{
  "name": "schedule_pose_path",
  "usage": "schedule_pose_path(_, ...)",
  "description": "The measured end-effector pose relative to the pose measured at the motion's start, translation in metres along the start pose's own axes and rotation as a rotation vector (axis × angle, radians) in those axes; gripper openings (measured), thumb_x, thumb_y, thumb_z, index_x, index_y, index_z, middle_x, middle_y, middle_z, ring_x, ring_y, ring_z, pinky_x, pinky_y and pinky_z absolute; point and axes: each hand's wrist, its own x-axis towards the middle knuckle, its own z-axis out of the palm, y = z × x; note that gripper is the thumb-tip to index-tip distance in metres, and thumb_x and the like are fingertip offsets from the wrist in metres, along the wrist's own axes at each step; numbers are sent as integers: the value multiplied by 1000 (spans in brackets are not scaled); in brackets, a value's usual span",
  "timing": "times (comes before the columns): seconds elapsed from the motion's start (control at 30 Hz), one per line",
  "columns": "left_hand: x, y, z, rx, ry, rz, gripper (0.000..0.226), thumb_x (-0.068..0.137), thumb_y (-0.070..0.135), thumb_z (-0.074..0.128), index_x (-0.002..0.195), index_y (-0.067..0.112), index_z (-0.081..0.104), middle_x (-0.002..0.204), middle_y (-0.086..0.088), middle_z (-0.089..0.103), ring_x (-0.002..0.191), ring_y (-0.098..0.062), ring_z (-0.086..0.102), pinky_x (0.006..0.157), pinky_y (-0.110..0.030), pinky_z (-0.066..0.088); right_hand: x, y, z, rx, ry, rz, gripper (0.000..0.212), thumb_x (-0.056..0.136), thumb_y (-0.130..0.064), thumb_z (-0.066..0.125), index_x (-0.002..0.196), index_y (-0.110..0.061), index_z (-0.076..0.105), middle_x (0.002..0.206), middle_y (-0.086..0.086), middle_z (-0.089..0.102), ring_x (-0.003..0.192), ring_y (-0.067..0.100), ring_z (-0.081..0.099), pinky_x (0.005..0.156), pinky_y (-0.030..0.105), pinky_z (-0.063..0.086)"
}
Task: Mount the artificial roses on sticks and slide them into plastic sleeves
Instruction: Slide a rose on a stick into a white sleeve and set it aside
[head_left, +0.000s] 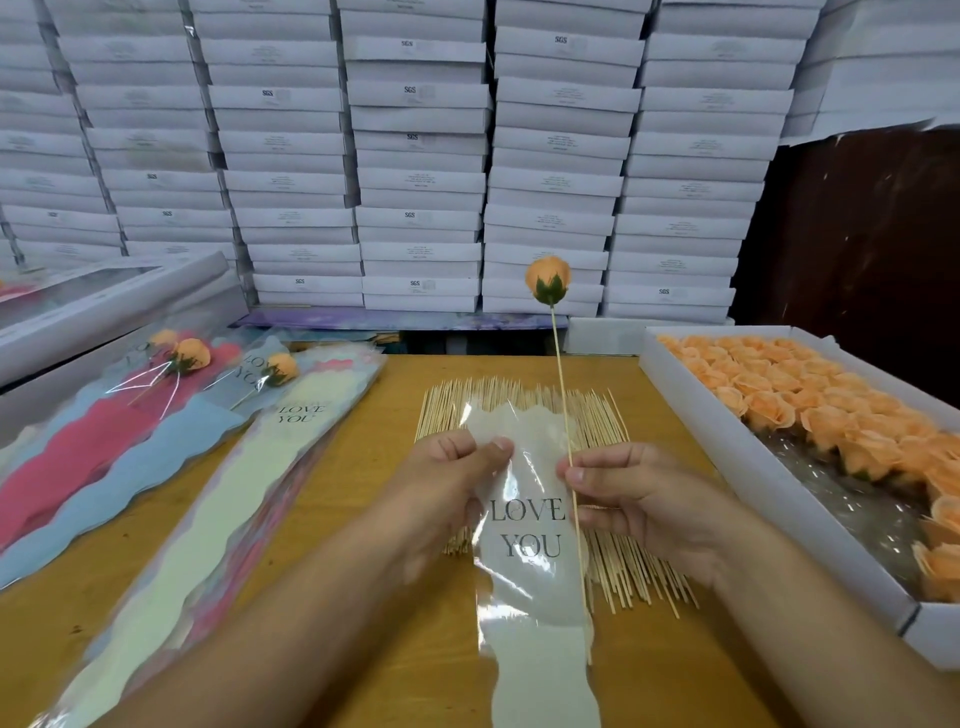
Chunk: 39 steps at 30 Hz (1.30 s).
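Above table (363, 519), right hand (644, 499) pinches stick (563, 395).

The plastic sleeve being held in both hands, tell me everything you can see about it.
The plastic sleeve is a long, narrow, glossy clear film with a cream, wavy-edged panel inside and "LOVE YOU" printed in dark letters. It runs away from the person above the spread of wooden sticks and the table. The left hand pinches its upper left edge; the right hand holds its right edge together with the stick of the orange rose, which stands upright along that side.
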Motion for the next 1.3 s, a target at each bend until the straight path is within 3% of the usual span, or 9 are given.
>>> schedule_pose_path(0.23, -1, -8, -1, -12, 14, 2, 19, 94, 9, 66, 79, 8, 78, 87, -19, 77, 67, -25, 75, 51, -28, 56, 1, 3, 2, -16, 16, -3, 45, 64, -7, 76, 106, 8, 69, 91, 12, 77, 76, 18, 74, 56, 20, 58)
schedule_pose_path(0.37, -1, -7, -3, -10, 49, -28, 9, 91, 9, 69, 93, 1, 73, 89, -20, 77, 73, -29, 76, 58, -34, 61, 0, 0, -1, -11, 28, -15, 46, 65, -6, 76, 108, 8, 69, 97, 14, 77, 74, 18, 74, 56, 21, 59)
schedule_pose_path(0.47, 1, -9, -8, -22, 46, -25, 19, 87, 4, 72, 69, 9, 75, 69, -14, 74, 53, -18, 70, 43, -23, 52, -1, -3, -3, -4, 39, -42, 46, 65, -6, 76, 108, 7, 69, 105, 12, 76, 80, 18, 75, 57, 21, 59)
schedule_pose_path(0.53, 1, -9, -8, -49, 41, -29, 16, 84, 2, 74, 70, 8, 72, 63, -11, 72, 46, -15, 66, 39, -20, 48, -2, -4, -3, -12, 25, -58, 45, 66, -7, 75, 109, 6, 68, 108, 10, 76, 86, 19, 76, 59, 21, 60)
schedule_pose_path(0.6, 1, -8, -7, -67, 56, -33, 9, 79, 2, 78, 85, 2, 71, 74, -15, 75, 54, -19, 71, 42, -21, 51, -2, -4, -3, -23, 19, -63, 45, 68, -8, 74, 110, 6, 67, 108, 10, 76, 89, 21, 76, 59, 21, 60)
schedule_pose_path(0.7, -1, -6, -7, -73, 59, -50, 36, 67, 7, 83, 101, 0, 72, 90, -18, 77, 73, -28, 76, 54, -30, 59, -2, -5, -2, -50, 20, -60, 40, 70, -9, 74, 107, 6, 69, 103, 14, 76, 87, 23, 76, 58, 20, 59)
schedule_pose_path(0.83, -3, -7, -7, -61, 57, -80, 51, 59, 11, 87, 106, 0, 71, 94, -18, 77, 81, -31, 76, 63, -35, 61, -3, -4, 0, -67, 55, -56, 44, 68, -11, 75, 108, 6, 67, 102, 16, 76, 84, 27, 76, 56, 20, 59)
schedule_pose_path(0.93, -4, -8, -7, -60, 52, -97, 59, 54, 13, 88, 108, 1, 71, 98, -19, 77, 91, -36, 75, 83, -49, 60, -3, -6, 1, -81, 112, -61, 44, 66, -12, 75, 106, 5, 67, 96, 17, 77, 82, 29, 76, 56, 20, 59)
schedule_pose_path(1.3, -6, -11, -7, -13, 29, -116, 61, 52, 16, 90, 109, 3, 71, 98, -16, 77, 92, -34, 75, 84, -45, 59, 7, -68, 3, -81, 323, -271, 8, 87, 0, 68, 96, 2, 68, 72, 8, 75, 67, 18, 75, 55, 17, 58)
